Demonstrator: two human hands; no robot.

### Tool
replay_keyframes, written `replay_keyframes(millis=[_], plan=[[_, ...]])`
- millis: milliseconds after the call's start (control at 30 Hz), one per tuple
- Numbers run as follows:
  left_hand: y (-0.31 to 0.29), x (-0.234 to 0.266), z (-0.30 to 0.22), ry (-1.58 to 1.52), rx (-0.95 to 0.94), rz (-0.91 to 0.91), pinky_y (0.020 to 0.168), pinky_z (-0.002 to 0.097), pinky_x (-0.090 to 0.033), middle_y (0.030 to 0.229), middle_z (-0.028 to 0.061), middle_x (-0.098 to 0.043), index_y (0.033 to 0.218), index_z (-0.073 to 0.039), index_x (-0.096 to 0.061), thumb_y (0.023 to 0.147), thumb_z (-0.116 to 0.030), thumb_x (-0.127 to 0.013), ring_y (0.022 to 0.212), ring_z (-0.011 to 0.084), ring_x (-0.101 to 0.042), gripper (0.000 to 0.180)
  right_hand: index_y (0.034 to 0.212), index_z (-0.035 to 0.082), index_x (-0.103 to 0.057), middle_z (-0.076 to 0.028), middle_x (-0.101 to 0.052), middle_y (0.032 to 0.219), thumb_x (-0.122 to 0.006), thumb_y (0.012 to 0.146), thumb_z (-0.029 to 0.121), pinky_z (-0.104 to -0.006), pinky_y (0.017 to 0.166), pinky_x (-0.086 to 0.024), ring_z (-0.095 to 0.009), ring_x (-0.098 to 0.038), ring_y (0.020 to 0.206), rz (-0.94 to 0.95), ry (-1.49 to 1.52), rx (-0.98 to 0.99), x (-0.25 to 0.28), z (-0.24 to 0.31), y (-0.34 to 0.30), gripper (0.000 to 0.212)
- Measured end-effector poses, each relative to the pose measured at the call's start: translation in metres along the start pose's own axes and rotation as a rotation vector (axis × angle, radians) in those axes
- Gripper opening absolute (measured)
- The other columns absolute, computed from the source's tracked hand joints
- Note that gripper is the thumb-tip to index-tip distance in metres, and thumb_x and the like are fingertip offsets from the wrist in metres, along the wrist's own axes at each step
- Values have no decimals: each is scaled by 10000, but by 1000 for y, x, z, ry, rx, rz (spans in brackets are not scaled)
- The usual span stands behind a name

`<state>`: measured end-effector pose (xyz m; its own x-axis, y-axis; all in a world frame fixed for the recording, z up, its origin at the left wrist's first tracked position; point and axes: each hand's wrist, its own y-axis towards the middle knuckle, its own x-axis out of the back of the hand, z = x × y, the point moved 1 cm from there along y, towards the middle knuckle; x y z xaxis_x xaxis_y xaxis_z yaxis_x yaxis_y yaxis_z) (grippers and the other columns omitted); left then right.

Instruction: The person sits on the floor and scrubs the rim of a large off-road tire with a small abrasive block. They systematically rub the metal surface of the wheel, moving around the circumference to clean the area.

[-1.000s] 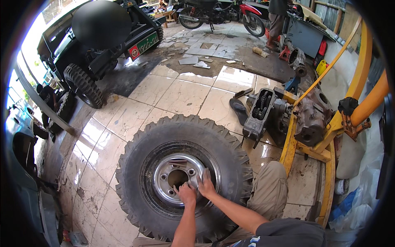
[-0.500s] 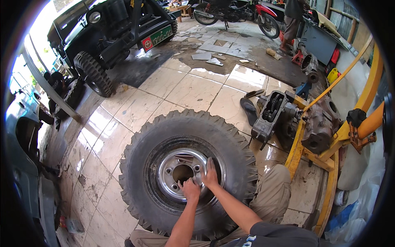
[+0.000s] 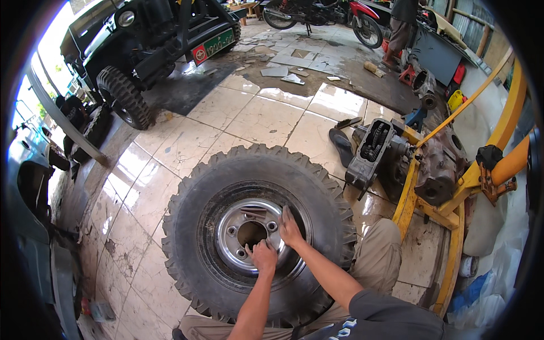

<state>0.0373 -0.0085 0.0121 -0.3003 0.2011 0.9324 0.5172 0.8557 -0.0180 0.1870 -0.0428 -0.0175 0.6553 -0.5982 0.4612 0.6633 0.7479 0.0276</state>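
A large off-road wheel lies flat in front of me, its black knobbly tyre [image 3: 187, 226] around a shiny metal rim [image 3: 226, 218] with a round centre hole and several bolt holes. My left hand [image 3: 262, 256] is at the near edge of the centre hole, its fingers curled over the metal. On the rim's right side rests my right hand [image 3: 290, 229], fingers stretched out and pointing away from me. Anything under its palm is hidden. A reddish-brown strip [image 3: 255, 212] shows at the rim's far side; I cannot tell whether it is a reflection.
To the right stand an opened gearbox [image 3: 374, 147] and a yellow metal stand [image 3: 409, 198]. A brush [image 3: 348, 122] and a dark sandal [image 3: 341, 146] lie on the tiles. A dark jeep [image 3: 147, 51], a motorcycle [image 3: 323, 14] and a standing person [image 3: 399, 28] are farther off.
My right hand has slid slightly away from me along the rim. My left hand stays by the centre hole. The whole view has shifted a little.
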Motion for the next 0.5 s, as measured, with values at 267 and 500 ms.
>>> replay_keyframes(millis=[267,500], plan=[[1,1,10,13,5,-19,1220,536,-236,920,140,-745,979,-53,-731,978,-243,-552,990,298,-677,261,1548,-147,-201,-375,-202,1615,-404,1087,392,-488,1265,-163,-508,-173,1520,-73,0,-21,-17,8,-34,738],[1,3,18,16,18,-4,1219,539,-234,931,126,-748,1014,-53,-727,955,-229,-585,989,291,-677,234,1574,-126,-129,-358,-148,1642,-421,1077,406,-454,1273,-148,-482,-134,1542,13,-88,-77,-23,15,-57,784]])
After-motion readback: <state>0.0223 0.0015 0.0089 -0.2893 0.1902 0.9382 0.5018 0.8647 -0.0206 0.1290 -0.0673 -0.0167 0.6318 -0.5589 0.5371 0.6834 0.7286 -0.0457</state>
